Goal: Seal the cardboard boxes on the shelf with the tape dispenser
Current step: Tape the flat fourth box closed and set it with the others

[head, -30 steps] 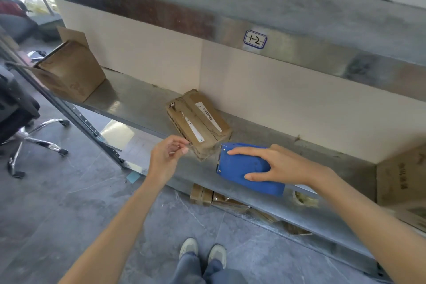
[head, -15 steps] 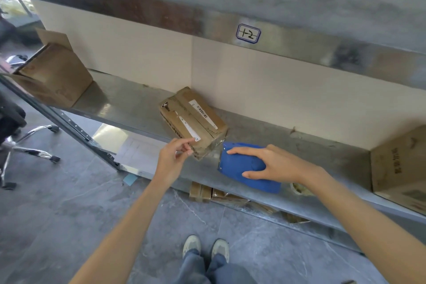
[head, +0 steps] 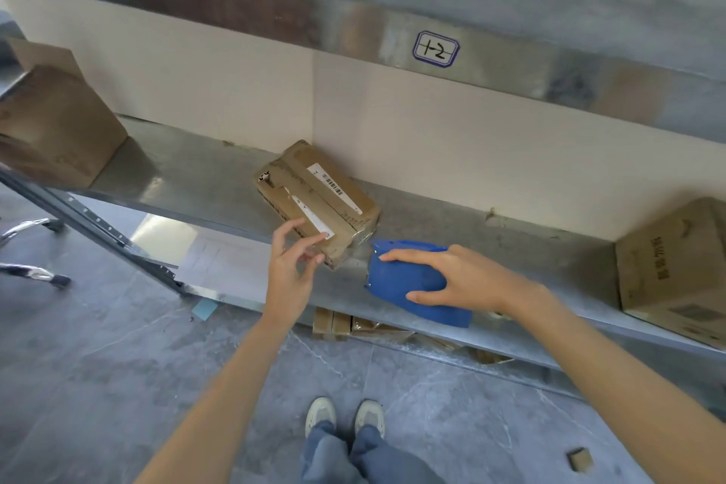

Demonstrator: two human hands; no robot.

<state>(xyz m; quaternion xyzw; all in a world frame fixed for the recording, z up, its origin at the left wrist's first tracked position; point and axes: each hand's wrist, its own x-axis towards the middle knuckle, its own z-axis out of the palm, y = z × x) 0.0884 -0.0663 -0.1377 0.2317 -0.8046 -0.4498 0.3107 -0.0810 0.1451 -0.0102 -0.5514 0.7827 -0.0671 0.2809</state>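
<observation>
1. At the far left of the shelf (head: 188, 177), an open-flapped box (head: 59, 130) looks unsealed and is probably a later job.
2. The left hand (head: 290, 271), fingers loosely spread and holding nothing, touches the near end of the small box (head: 318, 204), which lies askew mid-shelf. It should press down firmly so the box cannot slide.
3. The right hand (head: 463, 279) grips the blue tape dispenser (head: 412, 283), just beside the small box's near right corner. Whether tape already bridges them cannot be told. A straight, steady pull along the seam should keep the tape flat.
4. At the far right, another box (head: 675, 267) stands well apart.
</observation>
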